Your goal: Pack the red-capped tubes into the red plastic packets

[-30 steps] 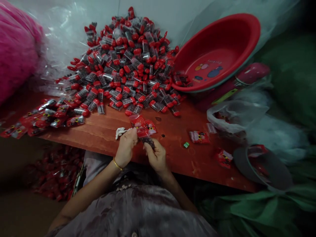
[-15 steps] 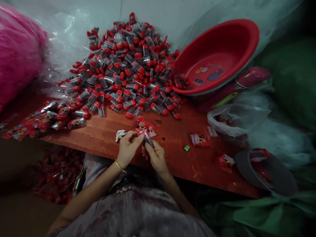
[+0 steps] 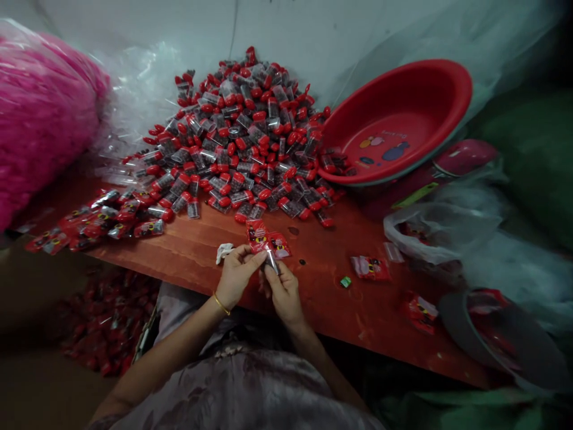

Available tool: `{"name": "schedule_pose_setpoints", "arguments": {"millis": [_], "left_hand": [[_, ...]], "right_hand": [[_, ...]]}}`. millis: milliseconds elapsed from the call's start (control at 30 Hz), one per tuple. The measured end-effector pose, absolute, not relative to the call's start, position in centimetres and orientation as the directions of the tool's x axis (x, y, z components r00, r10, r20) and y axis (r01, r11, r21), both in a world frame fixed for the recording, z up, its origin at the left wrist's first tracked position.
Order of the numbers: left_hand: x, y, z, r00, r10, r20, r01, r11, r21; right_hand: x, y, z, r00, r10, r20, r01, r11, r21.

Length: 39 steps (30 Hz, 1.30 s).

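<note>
Two bare hands meet above the near side of a reddish-brown desk (image 3: 188, 240), working on one small dark container (image 3: 271, 263) with a glossy side. The left hand (image 3: 236, 273), a gold bracelet (image 3: 222, 304) at its wrist, has its grip closed on the far end, thumb against fingers; the right hand (image 3: 285, 291) has its grip pinched on the near end. A printed red wrapper (image 3: 256, 233) shows just beyond the left fingertips, though whether it is joined to the container cannot be told. Beside it lies a second red packet (image 3: 281, 245), and left of the hands a crumpled white scrap (image 3: 224, 252).

Behind them rises a large heap of red-capped containers (image 3: 250, 143), flanked by a tilted red basin (image 3: 407, 122) with several containers inside its low edge. Packed red sachets (image 3: 101, 220) spread at the left, near a clear bag of pink material (image 3: 49, 113). To the right rest a small green piece (image 3: 345, 281), a flat red packet (image 3: 370, 267) and another red packet (image 3: 421, 312), which sits near a grey tub (image 3: 459, 327) holding red items.
</note>
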<state>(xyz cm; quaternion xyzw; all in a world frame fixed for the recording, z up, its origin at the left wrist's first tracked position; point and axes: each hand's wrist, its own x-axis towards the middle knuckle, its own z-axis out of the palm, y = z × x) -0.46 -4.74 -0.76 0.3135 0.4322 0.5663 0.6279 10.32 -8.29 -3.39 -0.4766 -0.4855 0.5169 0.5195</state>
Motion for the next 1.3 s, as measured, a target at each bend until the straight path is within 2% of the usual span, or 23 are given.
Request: {"name": "schedule_pose_setpoints", "arguments": {"millis": [167,400,500,633,700,833,1000,1200,1300], "left_hand": [[-0.9,-4.4,-0.9,0.072,0.984,-0.160,-0.414,0.175,0.893],[-1.7,-5.3,-0.3,0.204,0.968,-0.149,-0.344,0.213,0.915],[-2.2,-4.8,0.3,0.167,0.977,-0.134,-0.371,0.188,0.909],[-1.8,-4.2,0.0,0.095,0.982,-0.165,-0.400,0.189,0.897],[-1.6,-4.4,-0.4,0.076,0.984,-0.161,-0.393,0.178,0.902],[-1.8,-4.9,-0.5,0.129,0.967,-0.219,-0.390,0.253,0.885],[-2.6,-4.6,0.2,0.140,0.952,-0.273,-0.443,0.307,0.842],[-2.3,-5.3,-0.3,0.072,0.945,-0.319,-0.517,0.309,0.798],[-2.2,-6.1,-0.7,0.049,0.943,-0.329,-0.556,0.299,0.775]], "right_hand": [[10.2,-8.3,-3.5,-0.020,0.999,0.035,-0.001,0.035,-0.999],[9.1,-7.6,-3.1,-0.098,0.993,-0.062,-0.259,-0.086,-0.962],[9.1,-7.6,-2.9,-0.131,0.991,-0.021,-0.190,-0.046,-0.981],[9.0,-7.4,-2.8,-0.040,0.998,0.053,-0.029,0.052,-0.998],[8.9,-7.2,-2.7,-0.037,0.999,0.022,-0.056,0.019,-0.998],[8.6,-6.9,-2.4,-0.166,0.981,-0.102,-0.190,-0.134,-0.973],[8.7,-7.0,-2.2,-0.195,0.975,-0.106,-0.199,-0.145,-0.969],[9.1,-7.4,-2.3,-0.162,0.986,-0.037,-0.036,-0.043,-0.998],[8.8,-7.4,-2.5,-0.130,0.990,-0.057,-0.017,-0.060,-0.998]]}}
